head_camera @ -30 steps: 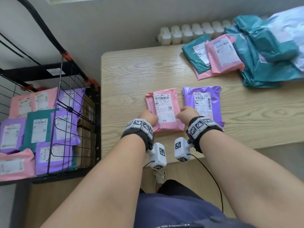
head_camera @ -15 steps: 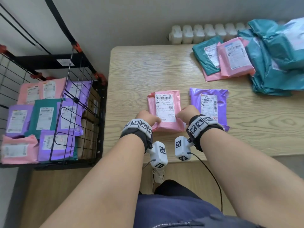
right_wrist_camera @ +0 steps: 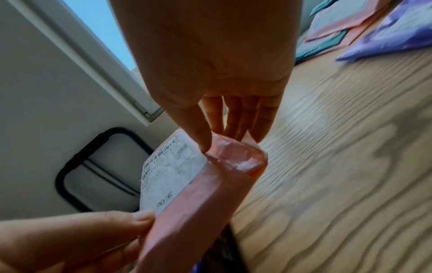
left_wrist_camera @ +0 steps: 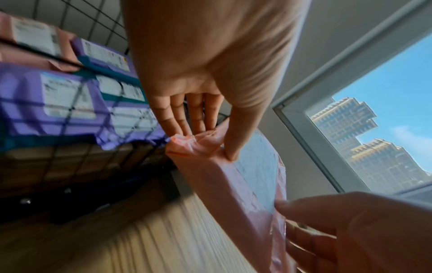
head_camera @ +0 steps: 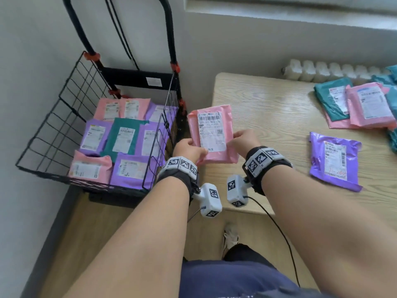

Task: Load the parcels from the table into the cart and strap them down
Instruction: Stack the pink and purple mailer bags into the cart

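Centrally, left hand (head_camera: 186, 149) and right hand (head_camera: 243, 138) fingers pinch pink plastic mailer parcel (head_camera: 212, 134), label "101-101-Y03-170", over light wooden table (head_camera: 268, 108) edge; black wire cart (head_camera: 64, 117) left.

The left hand (head_camera: 186, 149) and right hand (head_camera: 243, 140) pinch the two near corners of a flat pink plastic parcel (head_camera: 211, 134), label up, above the light wooden tabletop (head_camera: 268, 117) edge, just beside a black wire-mesh cart (head_camera: 64, 117) with pink, purple and teal parcels inside. A purple plastic parcel (head_camera: 335, 161) lies on the tabletop to the right.
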`<action>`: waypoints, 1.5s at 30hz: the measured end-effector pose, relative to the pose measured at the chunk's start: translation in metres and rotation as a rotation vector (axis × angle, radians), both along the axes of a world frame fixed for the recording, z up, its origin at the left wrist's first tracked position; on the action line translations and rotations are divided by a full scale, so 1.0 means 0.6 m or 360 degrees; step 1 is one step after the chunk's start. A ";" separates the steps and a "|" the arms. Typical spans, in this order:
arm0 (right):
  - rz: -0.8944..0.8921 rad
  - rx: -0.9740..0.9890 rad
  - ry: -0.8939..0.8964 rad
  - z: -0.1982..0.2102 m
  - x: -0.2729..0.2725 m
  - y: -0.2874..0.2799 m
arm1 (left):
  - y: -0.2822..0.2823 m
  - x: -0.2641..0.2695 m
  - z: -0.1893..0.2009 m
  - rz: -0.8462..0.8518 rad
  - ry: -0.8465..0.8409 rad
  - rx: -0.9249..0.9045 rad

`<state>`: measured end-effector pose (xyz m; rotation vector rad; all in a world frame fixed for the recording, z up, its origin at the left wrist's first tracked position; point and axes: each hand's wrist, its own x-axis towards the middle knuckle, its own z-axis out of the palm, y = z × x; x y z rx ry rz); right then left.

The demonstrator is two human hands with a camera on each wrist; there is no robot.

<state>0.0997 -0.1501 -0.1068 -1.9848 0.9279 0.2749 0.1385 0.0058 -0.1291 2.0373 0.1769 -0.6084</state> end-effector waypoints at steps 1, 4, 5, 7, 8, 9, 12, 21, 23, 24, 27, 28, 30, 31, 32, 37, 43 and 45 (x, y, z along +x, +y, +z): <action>0.0021 0.0032 -0.0013 0.000 0.012 0.037 | 0.038 0.010 0.003 0.0017 -0.0012 0.0003; 0.0081 0.0095 -0.0055 0.000 0.048 0.145 | 0.147 0.037 0.015 0.0111 -0.0031 -0.0015; 0.0107 0.0103 -0.0069 -0.001 0.059 0.179 | 0.181 0.047 0.018 0.0131 -0.0030 -0.0014; 0.0169 0.0126 -0.0090 -0.002 0.080 0.243 | 0.248 0.066 0.023 0.0182 -0.0034 -0.0011; 0.0198 0.0138 -0.0103 -0.001 0.090 0.272 | 0.278 0.075 0.026 0.0210 -0.0035 -0.0004; 0.0221 0.0147 -0.0106 -0.001 0.101 0.299 | 0.305 0.085 0.027 0.0224 -0.0034 0.0015; 0.0319 0.0140 -0.0074 -0.002 0.135 0.365 | 0.367 0.113 0.022 0.0270 -0.0041 0.0066; 0.0498 0.0035 0.0004 -0.032 0.269 0.433 | 0.430 0.229 -0.005 0.0277 0.0023 0.0176; 0.0539 0.0020 0.0036 -0.039 0.312 0.442 | 0.437 0.269 -0.010 0.0301 0.0037 0.0210; 0.0559 0.0022 0.0053 -0.043 0.336 0.447 | 0.441 0.290 -0.013 0.0322 0.0040 0.0235; 0.0596 0.0029 0.0099 -0.059 0.406 0.460 | 0.448 0.354 -0.020 0.0346 0.0058 0.0299; 0.0610 0.0017 0.0106 -0.066 0.427 0.464 | 0.449 0.375 -0.027 0.0355 0.0056 0.0308; 0.0630 0.0003 0.0110 -0.083 0.470 0.469 | 0.452 0.418 -0.043 0.0364 0.0053 0.0346; 0.0631 0.0002 0.0117 -0.093 0.489 0.470 | 0.455 0.439 -0.057 0.0361 0.0045 0.0371; 0.0632 0.0000 0.0125 -0.102 0.508 0.471 | 0.457 0.460 -0.070 0.0349 0.0031 0.0405; 0.0579 0.0058 0.0165 -0.150 0.593 0.487 | 0.476 0.552 -0.126 0.0259 -0.0003 0.0535; 0.0517 -0.0019 0.0208 -0.214 0.681 0.519 | 0.496 0.645 -0.185 0.0126 0.0038 0.0520; 0.0469 -0.0009 0.0201 -0.235 0.703 0.532 | 0.507 0.666 -0.206 0.0088 0.0050 0.0523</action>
